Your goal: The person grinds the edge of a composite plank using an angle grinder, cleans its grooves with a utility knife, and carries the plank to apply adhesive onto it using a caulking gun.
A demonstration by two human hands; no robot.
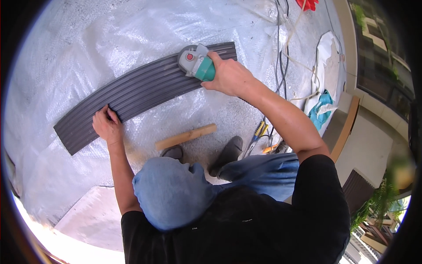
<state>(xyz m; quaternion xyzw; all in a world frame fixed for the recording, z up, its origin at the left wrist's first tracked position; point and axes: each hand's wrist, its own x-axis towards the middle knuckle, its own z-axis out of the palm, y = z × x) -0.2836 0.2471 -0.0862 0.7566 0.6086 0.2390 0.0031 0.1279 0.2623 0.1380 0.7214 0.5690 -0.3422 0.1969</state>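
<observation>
A long dark-grey ribbed panel (pixel 145 90) lies across crinkled plastic sheeting (pixel 66 66), slanting down toward the left. My left hand (pixel 107 124) is closed on the panel's near edge, left of its middle, with curled fingertips on the ribs. Over the panel's right part, my right hand (pixel 226 75) grips a grey-and-teal angle grinder (pixel 195 61) with a red button; its disc side is mostly hidden. A light wooden strip (pixel 185 135) lies just below the panel, beside my shoes.
Cables (pixel 281 53) run down the right side past yellow-handled tools (pixel 261 130). A crumpled teal bag (pixel 320 112) and red object (pixel 307 4) lie rightward. A wooden board edge (pixel 347 127), glazed wall and plants fill the far right. A pale slab (pixel 90 211) sits lower left.
</observation>
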